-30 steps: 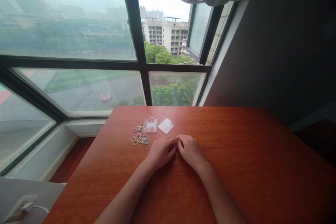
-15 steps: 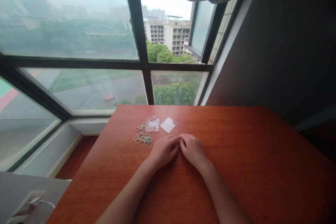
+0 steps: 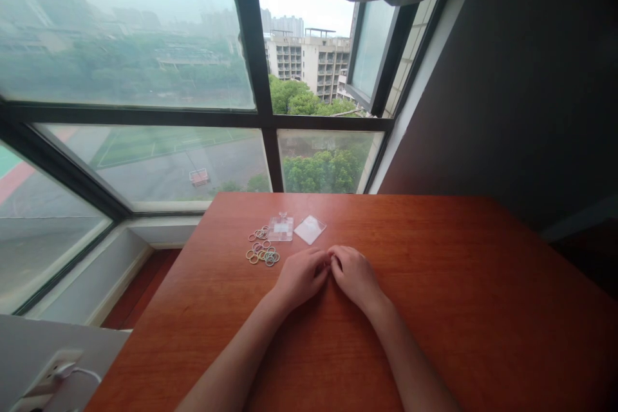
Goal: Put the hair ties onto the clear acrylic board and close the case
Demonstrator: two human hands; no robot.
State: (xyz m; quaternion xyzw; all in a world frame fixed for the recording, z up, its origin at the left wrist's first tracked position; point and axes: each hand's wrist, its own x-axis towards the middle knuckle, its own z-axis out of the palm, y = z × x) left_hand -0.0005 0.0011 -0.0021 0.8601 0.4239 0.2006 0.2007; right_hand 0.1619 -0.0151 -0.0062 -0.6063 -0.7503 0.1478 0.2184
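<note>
My left hand (image 3: 305, 273) and my right hand (image 3: 354, 272) meet fingertip to fingertip low over the table. Both have their fingers curled and pressed together; whatever may be between them is hidden or too small to make out. Left of my left hand lies a loose cluster of small coloured rings (image 3: 263, 253), like hair ties, some overlapping. Just beyond them sits a clear plastic box (image 3: 280, 229) with compartments and a small clear piece at its back edge. Beside it, a clear square lid (image 3: 310, 230) lies turned at an angle on the table.
The reddish-brown wooden table (image 3: 458, 270) spreads under my arms up to the windows. A dark window frame (image 3: 193, 117) and an open window pane (image 3: 374, 55) stand behind it. At lower left, a white plug (image 3: 65, 370) sits in a wall socket.
</note>
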